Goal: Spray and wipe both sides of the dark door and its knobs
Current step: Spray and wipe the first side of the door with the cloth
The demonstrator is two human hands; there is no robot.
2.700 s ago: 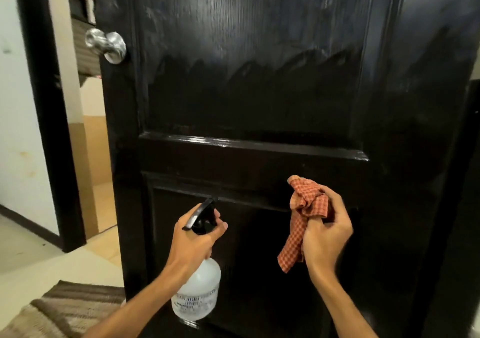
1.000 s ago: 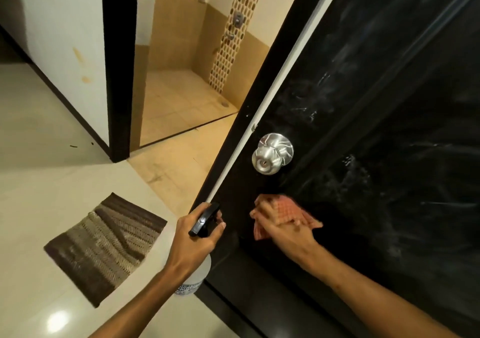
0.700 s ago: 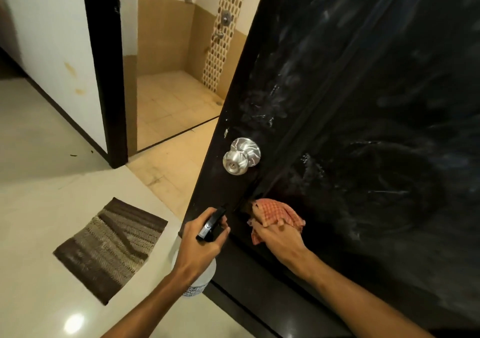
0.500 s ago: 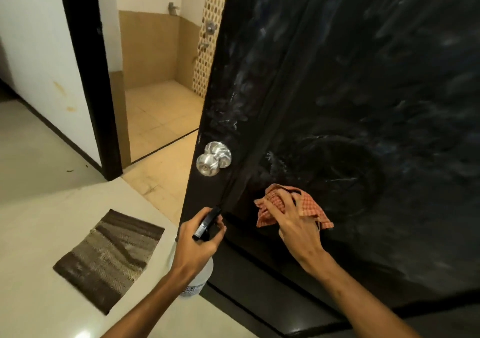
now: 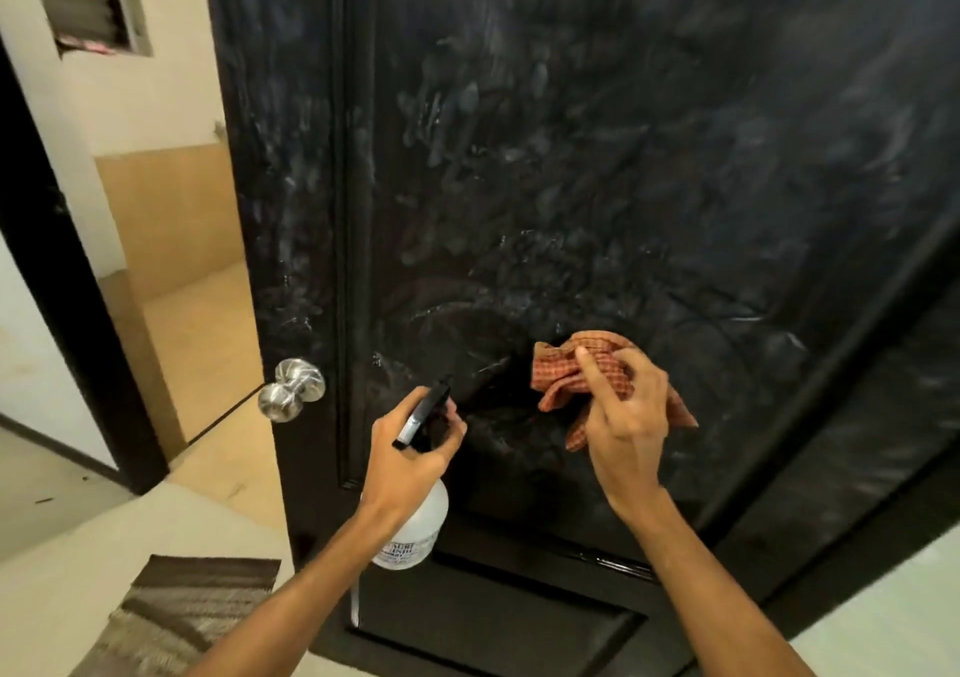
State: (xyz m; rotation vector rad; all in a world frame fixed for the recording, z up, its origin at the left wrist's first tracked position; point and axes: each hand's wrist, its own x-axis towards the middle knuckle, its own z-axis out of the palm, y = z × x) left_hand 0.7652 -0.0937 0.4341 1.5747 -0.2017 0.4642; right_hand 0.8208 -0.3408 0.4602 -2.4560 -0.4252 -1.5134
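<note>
Red checked cloth (image 5: 587, 380) is soft and light. The fingers (image 5: 592, 369) of my right hand (image 5: 623, 416) hold it bunched against the dark door (image 5: 571, 156). I think it is best kept in a thick wad under the palm, because a loose corner only drags. My left hand (image 5: 410, 447) grips the spray bottle (image 5: 415, 525) by its neck, fingers curled beside the black trigger. The plastic looks smooth, probably slippery when wet. Above my fingers the stiff panel shows whitish smears. The round metal knob (image 5: 293, 388) is left of my left fingers, untouched.
</note>
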